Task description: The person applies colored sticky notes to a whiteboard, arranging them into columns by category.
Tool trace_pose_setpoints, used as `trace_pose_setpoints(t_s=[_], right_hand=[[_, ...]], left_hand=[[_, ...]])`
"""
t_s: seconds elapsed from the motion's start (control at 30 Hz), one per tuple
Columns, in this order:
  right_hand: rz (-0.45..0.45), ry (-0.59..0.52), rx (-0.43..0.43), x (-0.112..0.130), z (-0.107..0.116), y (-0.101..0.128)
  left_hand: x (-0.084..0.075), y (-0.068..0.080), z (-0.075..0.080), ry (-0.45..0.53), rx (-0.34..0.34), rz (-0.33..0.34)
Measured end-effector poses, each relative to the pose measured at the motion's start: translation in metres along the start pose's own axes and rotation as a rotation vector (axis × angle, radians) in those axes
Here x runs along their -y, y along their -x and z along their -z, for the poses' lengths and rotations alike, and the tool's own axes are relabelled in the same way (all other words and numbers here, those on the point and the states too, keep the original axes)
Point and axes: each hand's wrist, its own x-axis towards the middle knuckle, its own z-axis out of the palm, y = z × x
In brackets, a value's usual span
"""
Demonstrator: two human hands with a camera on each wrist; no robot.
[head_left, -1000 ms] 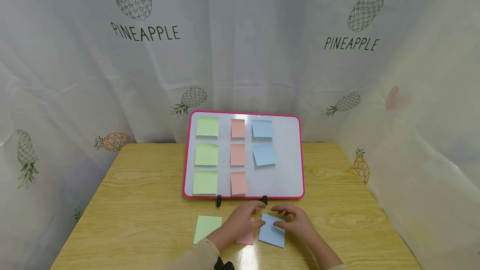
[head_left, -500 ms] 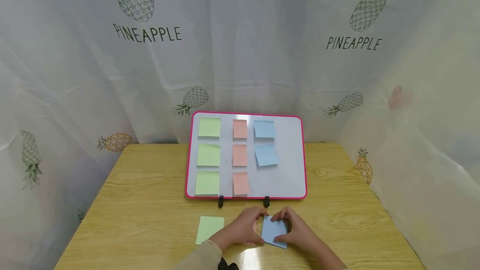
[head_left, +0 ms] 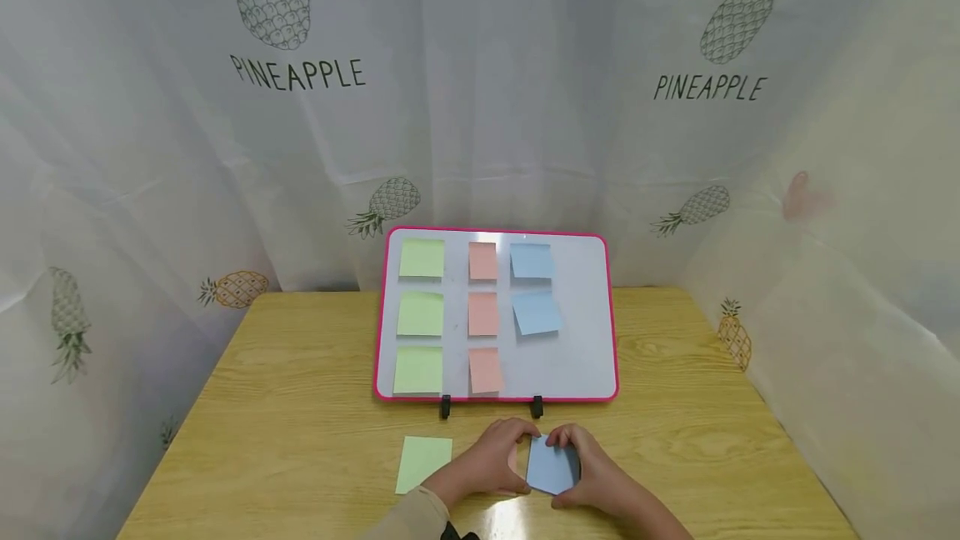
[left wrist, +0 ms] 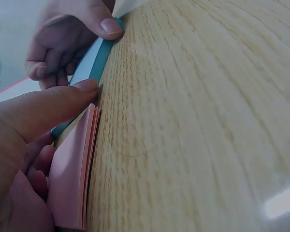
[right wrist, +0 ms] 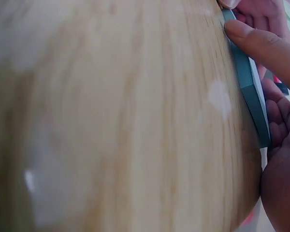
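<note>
While both hands sit at the near edge of the wooden table (head_left: 285, 407), they close on one blue pad (head_left: 551, 467) of sticky notes lying flat on the wood at 6 o'clock of the scene. Left hand (head_left: 487, 461): thumb tip pressed against the pad's near side, fingers curled over its far left corner; it grips the blue pad. Right hand (head_left: 592, 473): thumb against the pad's edge, fingers curled round the right side; it grips the same pad. Left wrist view confirms both thumbs on the pad's teal edge, pad touching the table. A pink pad (left wrist: 72, 179) lies under the left palm, just beside the blue pad at its 9 o'clock, touching the table; whether the two pads touch cannot be told. Beige sleeve (head_left: 408, 515) on the left forearm.

At 9 o'clock of the hands, near but apart: green pad (head_left: 423, 462), flat on the table.

At 12 o'clock, just beyond the hands: whiteboard (head_left: 585, 315) with pink frame, propped tilted on two black feet. On it, three green notes (head_left: 420, 315) in the left column, three pink notes (head_left: 483, 314) in the middle column, two blue notes (head_left: 536, 290) in the right column at top and middle.

Farthest: white curtain (head_left: 487, 107) printed with pineapples and the word PINEAPPLE, surrounding the table.
</note>
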Motion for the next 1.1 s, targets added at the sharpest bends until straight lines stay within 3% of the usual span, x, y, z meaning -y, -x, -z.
trace_pose_setpoints(t_s=[0.17,0.53,1.1], right_hand=[[-0.007,-0.012,0.010,-0.001,0.000,0.000],[-0.035,-0.021,0.043,-0.001,0.005,-0.001],[-0.053,-0.134,0.080,-0.001,0.010,0.000]], left_hand=[[-0.001,0.001,0.000,0.028,0.014,0.028],[-0.003,0.002,0.002,0.042,0.019,0.015],[0.000,0.001,-0.001,0.068,0.024,0.033]])
